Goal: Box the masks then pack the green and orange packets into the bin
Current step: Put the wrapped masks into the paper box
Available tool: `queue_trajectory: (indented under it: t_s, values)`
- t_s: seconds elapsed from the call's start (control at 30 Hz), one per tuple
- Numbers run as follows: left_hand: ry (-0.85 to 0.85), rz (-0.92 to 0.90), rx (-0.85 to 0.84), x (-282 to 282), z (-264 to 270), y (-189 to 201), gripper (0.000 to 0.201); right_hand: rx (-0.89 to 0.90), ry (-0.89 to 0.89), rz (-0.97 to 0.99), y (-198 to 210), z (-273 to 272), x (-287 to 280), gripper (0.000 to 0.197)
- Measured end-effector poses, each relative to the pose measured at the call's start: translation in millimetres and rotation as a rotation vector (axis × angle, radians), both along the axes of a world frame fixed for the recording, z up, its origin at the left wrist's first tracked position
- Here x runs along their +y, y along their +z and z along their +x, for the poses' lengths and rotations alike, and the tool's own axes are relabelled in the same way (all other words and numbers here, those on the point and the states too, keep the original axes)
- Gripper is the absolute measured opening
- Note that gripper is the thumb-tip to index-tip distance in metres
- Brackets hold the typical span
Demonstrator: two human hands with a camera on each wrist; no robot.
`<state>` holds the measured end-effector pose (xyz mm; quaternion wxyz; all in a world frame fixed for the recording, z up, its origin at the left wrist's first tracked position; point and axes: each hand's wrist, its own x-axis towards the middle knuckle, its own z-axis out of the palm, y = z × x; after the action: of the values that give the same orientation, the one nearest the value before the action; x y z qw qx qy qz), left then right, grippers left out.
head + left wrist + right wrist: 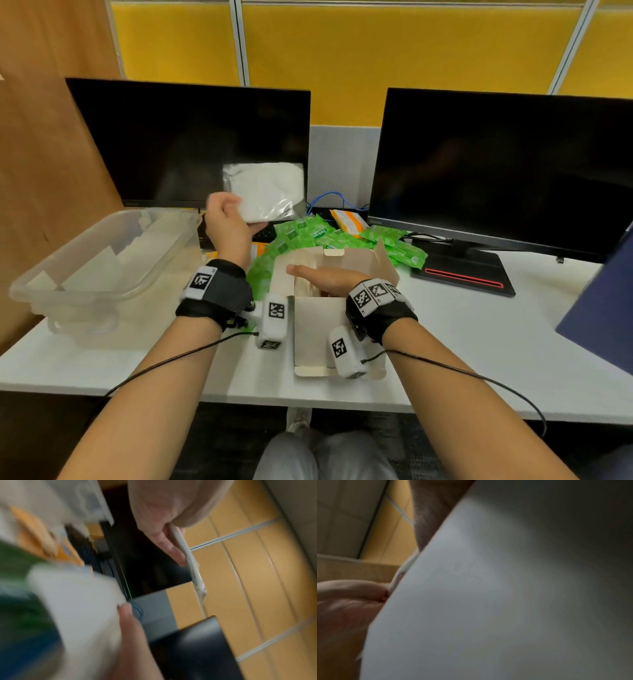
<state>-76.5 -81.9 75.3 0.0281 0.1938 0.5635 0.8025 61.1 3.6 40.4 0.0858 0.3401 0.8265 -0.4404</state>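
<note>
My left hand point(227, 219) holds a white mask in a clear wrapper point(265, 192) up in front of the left monitor; in the left wrist view the fingers point(164, 543) pinch the mask's edge point(190, 561). My right hand point(322, 275) lies flat with straight fingers over the open cardboard box point(315, 329), pressing on the masks stacked inside. Green packets point(318, 236) lie heaped behind the box, with an orange packet point(349, 221) among them. The clear plastic bin point(102, 260) stands at the left. The right wrist view shows mostly a box flap point(488, 601), blurred.
Two dark monitors point(191, 144) point(503, 164) stand at the back of the white desk point(479, 342), the right one on a black base point(462, 274). A keyboard point(265, 233) lies behind the packets. A dark blue panel point(603, 298) juts in at the right.
</note>
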Motion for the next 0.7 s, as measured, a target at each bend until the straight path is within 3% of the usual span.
queue_trajectory:
  t_s: [0.1, 0.2, 0.3, 0.37, 0.43, 0.53, 0.6, 0.7]
  values:
    - [-0.344, 0.04, -0.254, 15.8, 27.2, 1.4, 0.027, 0.173, -0.209, -0.169, 3.9, 4.8, 1.6, 0.071]
    - [-0.483, -0.06, -0.311, 25.3, 45.0, -19.7, 0.012, 0.37, -0.412, -0.427, 4.8, 17.0, 8.8, 0.07]
    - [-0.512, -0.263, -0.106, 26.8, 48.1, -43.3, 0.024, 0.566, -0.513, -0.7, -0.6, 29.5, 24.5, 0.089]
    - [-0.426, -0.381, 0.068, 26.6, 51.4, -48.4, 0.031, 0.747, -0.59, -0.796, -4.3, 34.9, 34.6, 0.089]
    - [-0.329, -0.465, 0.228, 26.5, 54.7, -49.1, 0.031, 0.868, -0.591, -0.829, -2.8, 39.6, 32.9, 0.073]
    - [-0.304, -0.534, 0.382, 25.9, 56.4, -51.7, 0.036, 0.885, -0.558, -0.734, -1.7, 39.8, 25.7, 0.028]
    - [-0.336, -0.608, 0.448, 25.8, 54.9, -57.6, 0.052, 0.898, -0.543, -0.689, -5.5, 37.4, 26.5, 0.029]
    - [-0.377, -0.706, 0.428, 26.1, 50.4, -65.1, 0.079, 0.935, -0.559, -0.657, -6.9, 35.5, 29.0, 0.01]
